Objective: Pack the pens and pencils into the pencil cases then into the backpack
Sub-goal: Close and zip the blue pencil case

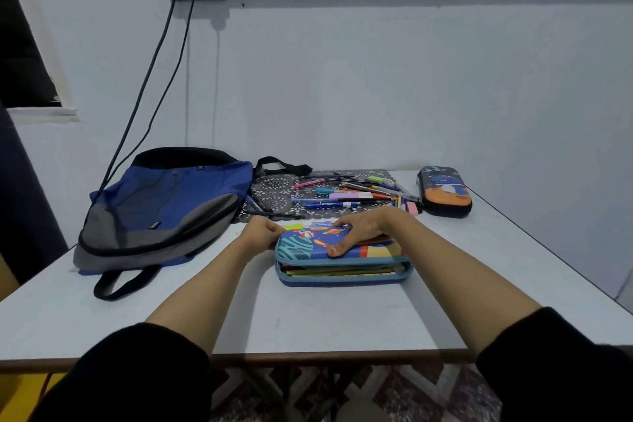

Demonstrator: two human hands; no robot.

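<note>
Item: near pencil case (342, 272), blue with a rocket print, flat on the surface (308, 322) directly before the person. Its lid is down but the zip is undone along the front edge, where a gap shows contents inside. Right hand (359, 233): spread wide, fingers straight, palm pressing on the lid. Left hand (262, 233): fingers curled tight at the case's far left corner, apparently pinching the zip pull, though the pull itself is hidden. Pens and pencils (356, 195): a loose heap lies on a patterned mat (274, 185) behind the case, not yet packed. Far pencil case (445, 192): dark with an orange print, closed, at the right rear of the surface. Backpack (164, 209): blue and grey, lying flat to the left, its opening not visible. Step in hand, as judged: closing the near case. Handling note: keep the right palm firm on the lid so both shells meet evenly, run the zip steadily round the corner, and see that nothing inside pokes into the teeth at the front gap. With many pens left out, the task appears early.
</note>
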